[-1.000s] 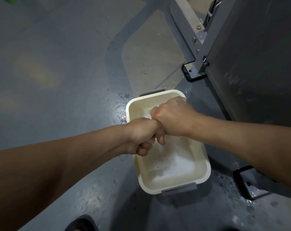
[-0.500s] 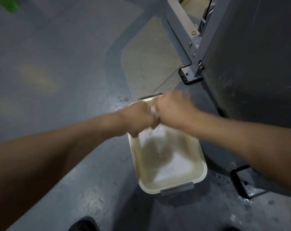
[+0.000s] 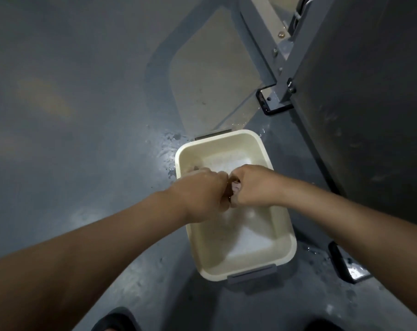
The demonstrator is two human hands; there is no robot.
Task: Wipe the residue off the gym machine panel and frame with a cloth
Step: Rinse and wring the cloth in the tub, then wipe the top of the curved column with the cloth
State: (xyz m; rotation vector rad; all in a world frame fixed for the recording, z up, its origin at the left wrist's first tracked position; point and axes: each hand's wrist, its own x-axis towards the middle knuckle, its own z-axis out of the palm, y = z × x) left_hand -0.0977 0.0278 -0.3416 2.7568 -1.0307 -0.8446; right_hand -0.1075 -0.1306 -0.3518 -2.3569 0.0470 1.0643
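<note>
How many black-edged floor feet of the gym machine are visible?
2. The far foot lies beyond the basin's far end; the near foot, right of its near end. Others may be hidden behind the panel.

A cream plastic tub (image 3: 282, 255) is sitting on the grey painted floor (image 3: 83, 120), with a grey handle (image 3: 251, 274) sticking out at its near end and another one (image 3: 213, 134) at the far end. Cloudy, sudsy water (image 3: 248, 244) is pooling in the bottom of it. Splashes (image 3: 170, 149) are glinting on the floor just beside the tub's far left corner. A beige patch (image 3: 214, 80) is showing farther back. At the bottom edge, a dark sandal (image 3: 116, 320) is poking in, mostly cropped.
</note>
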